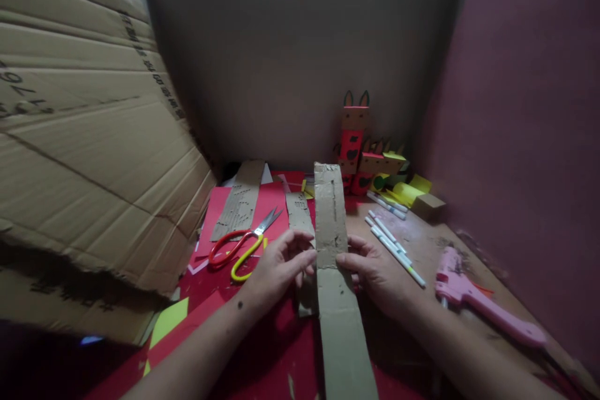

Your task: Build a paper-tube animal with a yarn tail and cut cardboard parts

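A long brown cardboard strip [345,331] runs upright through the middle of the view, creased across, with a torn, rough patch on its upper part. My right hand [375,269] pinches its right edge, thumb on the front face and fingers behind. At the left edge, my left hand [288,259] has its thumb and curled fingers closed against the strip. Behind the strip lies a shorter cardboard piece [300,212], partly covered. Scissors [250,240] with one red and one yellow handle rest with their blades apart, just left of my left hand.
A big cardboard sheet [94,125] leans in from the left. Several white markers [396,250] and a pink glue gun [482,300] lie on the right. Small eared paper figures [354,131] stand at the back. Red paper [272,200] and another cardboard piece [239,203] lie at back left.
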Available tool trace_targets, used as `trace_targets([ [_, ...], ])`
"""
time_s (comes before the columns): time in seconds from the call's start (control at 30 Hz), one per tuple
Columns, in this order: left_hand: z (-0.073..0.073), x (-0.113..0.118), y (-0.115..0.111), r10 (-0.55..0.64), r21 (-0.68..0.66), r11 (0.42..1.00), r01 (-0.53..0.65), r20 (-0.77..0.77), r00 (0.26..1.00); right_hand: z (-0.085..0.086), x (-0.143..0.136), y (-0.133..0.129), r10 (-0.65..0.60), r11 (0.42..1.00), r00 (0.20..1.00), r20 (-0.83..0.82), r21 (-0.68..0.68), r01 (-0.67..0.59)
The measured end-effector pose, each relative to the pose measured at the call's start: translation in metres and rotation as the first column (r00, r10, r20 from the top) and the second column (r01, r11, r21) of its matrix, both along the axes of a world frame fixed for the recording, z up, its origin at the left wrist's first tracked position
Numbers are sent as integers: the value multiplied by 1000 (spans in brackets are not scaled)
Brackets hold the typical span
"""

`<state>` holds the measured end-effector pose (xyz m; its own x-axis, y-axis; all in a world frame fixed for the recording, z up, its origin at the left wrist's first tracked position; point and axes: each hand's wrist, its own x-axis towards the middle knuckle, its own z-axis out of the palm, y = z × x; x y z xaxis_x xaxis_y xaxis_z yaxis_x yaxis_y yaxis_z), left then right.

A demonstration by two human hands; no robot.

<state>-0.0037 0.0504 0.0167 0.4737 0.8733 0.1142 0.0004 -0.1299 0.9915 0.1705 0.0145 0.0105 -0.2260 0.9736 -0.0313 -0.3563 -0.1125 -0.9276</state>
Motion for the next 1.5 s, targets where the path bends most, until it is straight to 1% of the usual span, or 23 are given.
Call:
trace_targets([
  [0.07, -2, 3, -1, -101, -117, 988, 104, 24, 995, 1, -3, -2, 21, 1000, 1000, 2, 4, -21],
  [0.1, -3, 5, -2, -125, -158, 978, 133, 61, 990, 1, -5, -3, 24, 1000, 1000, 4, 0, -24],
  [0.23, -6, 12, -9, -91, -278, 948, 158, 240, 966, 4, -11, -7, 17, 1000, 999, 36, -23, -16],
  [0.3, -6, 14, -11, -70, -313, 936, 160, 281, 957, 5, -14, -8, 17, 1000, 999, 31, 10, -17],
  [0.4, -8, 15, -12, -33, -353, 925, 143, 299, 954, 7, -16, -9, 12, 999, 1000, 2, 53, -13],
  [0.53, -12, 16, -10, 4, -390, 912, 129, 323, 946, 9, -19, -9, 1, 999, 1000, -4, 52, 0],
  [0.63, -14, 17, -10, 4, -409, 900, 148, 349, 937, 9, -20, -10, -18, 999, 1000, -1, 45, 18],
  [0.77, -12, 16, -10, -13, -427, 886, 180, 366, 931, 4, -19, -9, -38, 998, 999, 25, 53, 37],
  [0.93, -10, 17, -12, 18, -440, 883, 165, 382, 924, -1, -18, -7, 20, 996, 999, -30, 87, -18],
  [1.07, -7, 20, -12, 33, -457, 875, 162, 390, 920, -2, -19, -6, 10, 997, 999, -45, 78, -7],
  [1.23, -4, 22, -13, 95, -502, 855, 128, 395, 914, -3, -22, -5, -8, 998, 999, -48, 59, 10],
  [1.37, -6, 26, -14, 170, -551, 830, 86, 397, 902, -6, -24, -4, -31, 998, 998, -60, 59, 35],
  [1.43, -8, 26, -13, 178, -548, 833, 71, 388, 904, -8, -26, -4, -55, 997, 996, -66, 57, 59],
  [1.5, -10, 25, -12, 159, -516, 855, 58, 367, 917, -9, -27, -3, -92, 994, 993, -76, 53, 97],
])
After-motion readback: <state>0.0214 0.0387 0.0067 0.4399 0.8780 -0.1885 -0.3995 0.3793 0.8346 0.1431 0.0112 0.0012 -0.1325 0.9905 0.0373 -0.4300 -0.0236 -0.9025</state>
